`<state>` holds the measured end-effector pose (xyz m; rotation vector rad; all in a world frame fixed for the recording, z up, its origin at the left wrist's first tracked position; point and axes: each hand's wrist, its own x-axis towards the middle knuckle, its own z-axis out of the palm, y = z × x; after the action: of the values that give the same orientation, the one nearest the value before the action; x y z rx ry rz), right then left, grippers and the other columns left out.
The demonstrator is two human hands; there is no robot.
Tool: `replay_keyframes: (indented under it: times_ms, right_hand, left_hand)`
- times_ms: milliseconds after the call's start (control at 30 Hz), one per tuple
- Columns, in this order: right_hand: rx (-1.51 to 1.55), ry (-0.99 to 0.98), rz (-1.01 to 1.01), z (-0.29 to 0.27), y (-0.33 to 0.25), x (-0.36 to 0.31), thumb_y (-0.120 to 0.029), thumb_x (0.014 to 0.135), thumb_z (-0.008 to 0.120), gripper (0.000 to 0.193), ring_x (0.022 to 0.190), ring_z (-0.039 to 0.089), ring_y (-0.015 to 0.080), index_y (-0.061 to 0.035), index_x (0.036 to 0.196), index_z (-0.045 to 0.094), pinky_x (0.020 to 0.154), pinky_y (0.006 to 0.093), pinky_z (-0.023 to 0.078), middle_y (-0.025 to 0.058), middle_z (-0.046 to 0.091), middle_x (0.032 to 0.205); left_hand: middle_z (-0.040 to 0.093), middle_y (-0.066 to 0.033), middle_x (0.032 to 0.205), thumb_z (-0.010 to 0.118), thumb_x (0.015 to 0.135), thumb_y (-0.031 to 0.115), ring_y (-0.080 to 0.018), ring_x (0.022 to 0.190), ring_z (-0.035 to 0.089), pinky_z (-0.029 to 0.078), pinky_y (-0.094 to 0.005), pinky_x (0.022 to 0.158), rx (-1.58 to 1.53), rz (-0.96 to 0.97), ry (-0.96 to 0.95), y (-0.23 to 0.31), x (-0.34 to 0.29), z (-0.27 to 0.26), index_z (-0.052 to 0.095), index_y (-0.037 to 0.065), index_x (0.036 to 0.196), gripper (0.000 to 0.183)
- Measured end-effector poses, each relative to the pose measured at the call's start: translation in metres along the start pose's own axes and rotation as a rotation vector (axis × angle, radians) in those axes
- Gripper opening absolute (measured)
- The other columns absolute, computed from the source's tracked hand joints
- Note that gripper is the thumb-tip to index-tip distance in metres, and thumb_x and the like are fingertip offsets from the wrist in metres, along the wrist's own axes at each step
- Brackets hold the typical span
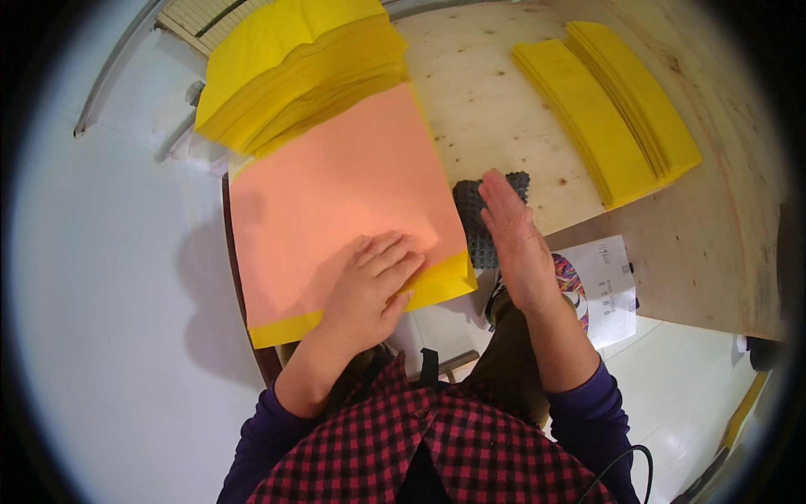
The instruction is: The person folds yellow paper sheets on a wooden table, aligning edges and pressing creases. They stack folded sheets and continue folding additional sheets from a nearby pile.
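A large salmon-pink sheet lies flat in front of me on a yellow fabric piece, whose yellow edge shows along the near side. My left hand rests on the sheet's near part, fingers stretched out and holding nothing. To the right, my right hand is held on edge with its fingers straight and nothing in it. Beside and partly behind that hand is a dark grey textured cloth; whether they touch I cannot tell. A thick pile of yellow fabric covers the sheet's far end.
Two stacks of folded yellow fabric lie at the far right of the wooden table. Below the table edge, a white printed box or bag with a colourful pattern stands near my right forearm. A white wall is on the left.
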<state>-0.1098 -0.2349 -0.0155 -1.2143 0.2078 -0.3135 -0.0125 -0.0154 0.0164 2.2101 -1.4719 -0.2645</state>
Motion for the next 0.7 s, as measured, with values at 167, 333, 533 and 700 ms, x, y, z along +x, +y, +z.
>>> replay_keyframes:
  times_ms: [167, 333, 533, 700]
  right_hand:
    - [0.155, 0.064, 0.028, 0.014, 0.002, -0.002, -0.055, 0.104, 0.019, 0.075, 0.151, 0.008, 0.0252, 0.0006, 0.154, 0.011, 0.121, 0.0396, 0.009, 0.0134, 0.009, 0.163]
    - [-0.008, -0.003, 0.027, 0.025, 0.002, 0.01, -0.056, 0.103, 0.016, 0.078, 0.151, 0.007, 0.0254, 0.0022, 0.154, 0.007, 0.121, 0.0388, 0.006, 0.0155, 0.008, 0.163]
    - [-0.108, -0.183, -0.034, 0.025, 0.003, 0.015, -0.059, 0.102, 0.015, 0.081, 0.15, 0.009, 0.0266, 0.0032, 0.154, 0.007, 0.121, 0.0391, 0.008, 0.0164, 0.009, 0.162]
    - [-0.147, -0.068, -0.049, 0.008, 0.001, 0.007, -0.048, 0.105, 0.029, 0.068, 0.145, 0.027, 0.0259, 0.0032, 0.15, 0.026, 0.118, 0.0391, 0.02, 0.0165, 0.03, 0.156]
  left_hand:
    - [0.049, -0.0139, 0.143, 0.064, 0.072, 0.008, -0.0309, 0.137, 0.041, 0.024, -0.0511, 0.116, 0.125, -0.064, 0.018, 0.01, -0.005, 0.009, 0.056, 0.006, 0.132, 0.061]
    - [0.048, -0.0129, 0.143, 0.065, 0.073, 0.008, -0.0293, 0.137, 0.04, 0.025, -0.0501, 0.117, 0.201, -0.073, 0.043, 0.012, -0.006, 0.012, 0.055, 0.006, 0.133, 0.06]
    - [0.047, -0.0126, 0.144, 0.066, 0.075, 0.008, -0.0288, 0.138, 0.039, 0.027, -0.0473, 0.116, 0.178, -0.077, 0.032, 0.013, -0.007, 0.014, 0.054, 0.007, 0.133, 0.06]
    - [0.048, -0.0131, 0.143, 0.063, 0.079, 0.01, -0.0294, 0.137, 0.04, 0.029, -0.047, 0.114, 0.178, -0.059, 0.05, 0.009, -0.007, 0.017, 0.056, 0.006, 0.132, 0.053]
